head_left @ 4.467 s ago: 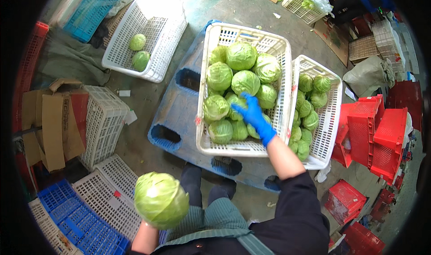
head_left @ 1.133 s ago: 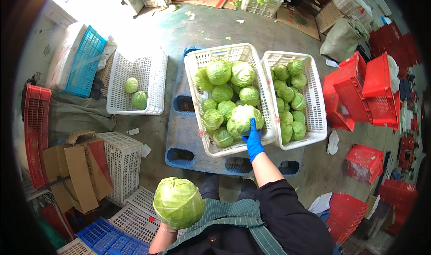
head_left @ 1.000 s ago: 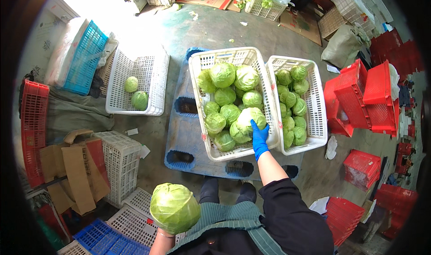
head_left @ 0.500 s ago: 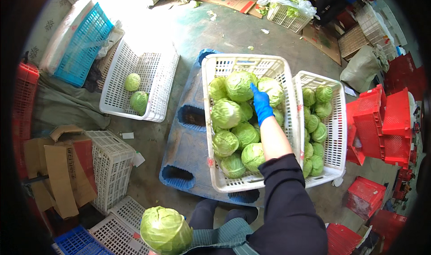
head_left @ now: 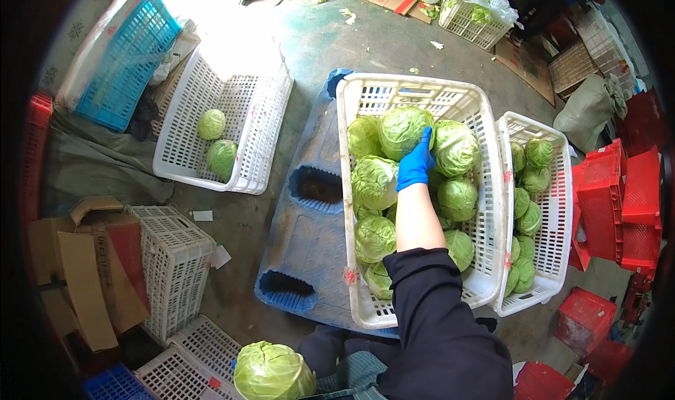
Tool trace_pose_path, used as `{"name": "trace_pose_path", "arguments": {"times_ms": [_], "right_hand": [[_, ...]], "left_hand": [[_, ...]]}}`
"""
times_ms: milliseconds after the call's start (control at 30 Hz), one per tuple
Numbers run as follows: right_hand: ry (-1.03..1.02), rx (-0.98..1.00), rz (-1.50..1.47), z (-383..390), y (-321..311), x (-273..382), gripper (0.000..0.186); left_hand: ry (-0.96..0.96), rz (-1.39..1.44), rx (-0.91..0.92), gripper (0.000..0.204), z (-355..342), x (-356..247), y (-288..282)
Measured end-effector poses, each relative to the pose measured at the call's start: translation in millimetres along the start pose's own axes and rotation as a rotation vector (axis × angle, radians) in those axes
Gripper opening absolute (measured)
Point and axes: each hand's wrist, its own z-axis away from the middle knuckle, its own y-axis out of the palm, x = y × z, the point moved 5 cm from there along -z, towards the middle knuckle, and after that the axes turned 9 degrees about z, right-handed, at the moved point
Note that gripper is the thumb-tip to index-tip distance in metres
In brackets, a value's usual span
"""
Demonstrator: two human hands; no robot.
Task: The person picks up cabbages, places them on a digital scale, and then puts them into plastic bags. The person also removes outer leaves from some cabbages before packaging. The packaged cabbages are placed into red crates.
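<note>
The blue-gloved right hand (head_left: 416, 162) lays its fingers against the right side of a round cabbage (head_left: 401, 132) near the far wall of a white crate (head_left: 371, 315); whether they clamp it cannot be told. Another cabbage (head_left: 273, 372), at the lower edge, hides the left hand, so its fingers cannot be judged. The crate's right rim runs close beside a second crate (head_left: 552, 245); leftward, blue pallet (head_left: 316, 249) and floor (head_left: 239, 231) lie open. Dark print marks the cardboard (head_left: 83, 280).
</note>
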Motion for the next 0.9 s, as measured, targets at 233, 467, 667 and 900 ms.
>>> {"name": "trace_pose_path", "arguments": {"times_ms": [233,467,667,900], "right_hand": [[0.328,0.583,-0.062,-1.8,7.9,2.7,0.078],[0.181,0.607,-0.205,-12.0,-4.6,-19.8,0.076],[0.250,0.933,-0.653,22.3,-21.8,20.9,0.084],[0.374,1.228,-0.791,152.8,-136.9,103.5,0.062]], "left_hand": [[0.018,0.011,0.013,0.056,-13.6,5.5,-5.3],[0.057,0.030,0.028,0.056,-18.5,25.4,-13.7],[0.075,0.035,0.024,0.057,-14.5,44.9,-19.2],[0.040,-0.056,0.142,0.058,18.2,58.6,34.2]]}}
